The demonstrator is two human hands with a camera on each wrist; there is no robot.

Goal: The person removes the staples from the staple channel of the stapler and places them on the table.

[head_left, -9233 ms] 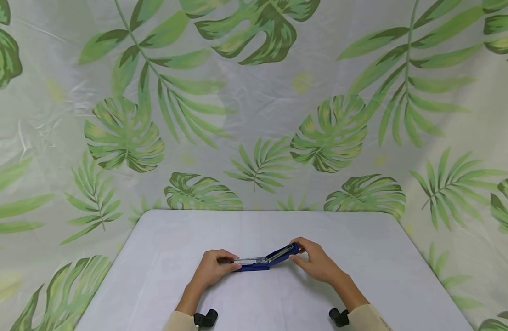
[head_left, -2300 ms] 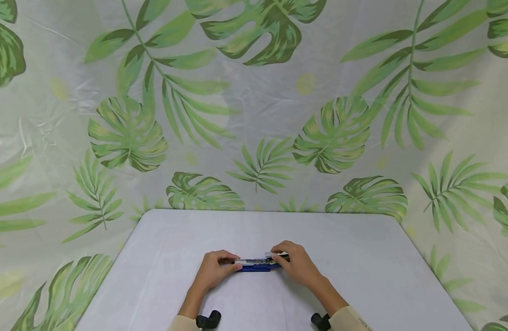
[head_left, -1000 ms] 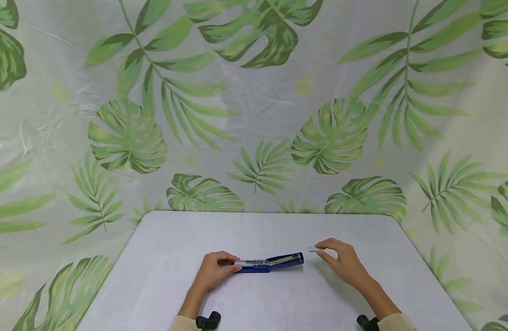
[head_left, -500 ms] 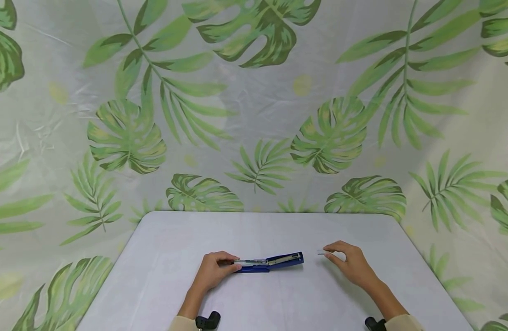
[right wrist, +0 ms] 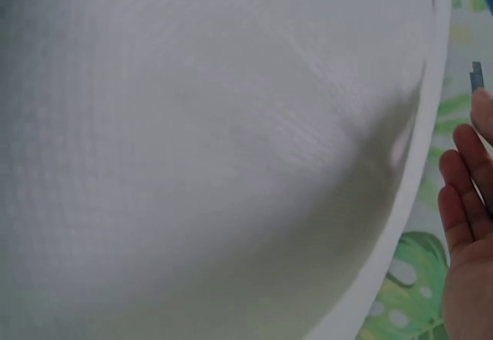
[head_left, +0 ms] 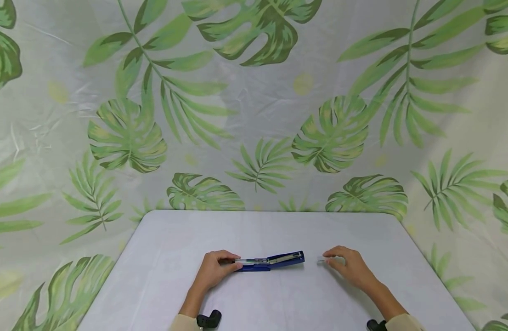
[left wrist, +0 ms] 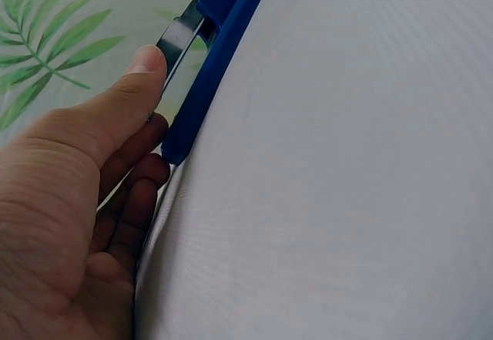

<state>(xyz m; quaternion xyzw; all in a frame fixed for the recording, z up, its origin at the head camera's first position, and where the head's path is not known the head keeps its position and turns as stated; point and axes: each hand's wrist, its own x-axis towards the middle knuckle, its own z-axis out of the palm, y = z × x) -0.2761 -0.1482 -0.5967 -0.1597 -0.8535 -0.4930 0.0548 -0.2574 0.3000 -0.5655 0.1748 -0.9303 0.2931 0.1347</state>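
A blue stapler (head_left: 254, 268) lies unfolded on the white table, its cover (head_left: 286, 260) swung over to the right and its metal magazine bare. My left hand (head_left: 212, 271) pinches the stapler's left end between thumb and fingers. In the left wrist view the thumb presses on the metal magazine (left wrist: 177, 35), above the blue base (left wrist: 204, 93). To the right of the cover, apart from it, my right hand (head_left: 353, 266) pinches a short strip of staples (head_left: 320, 260). The grey strip (right wrist: 477, 75) juts past the fingertips in the right wrist view.
The table (head_left: 221, 230) has a smooth white covering with rounded far corners. Behind it hangs a leaf-patterned cloth (head_left: 262, 115). A small black camera (head_left: 209, 319) sits on the left wrist, another (head_left: 376, 325) on the right.
My right hand has moved off the stapler to the right with the staple strip, then dipped slightly. The cover lies lower than at first. My left hand has stayed put.
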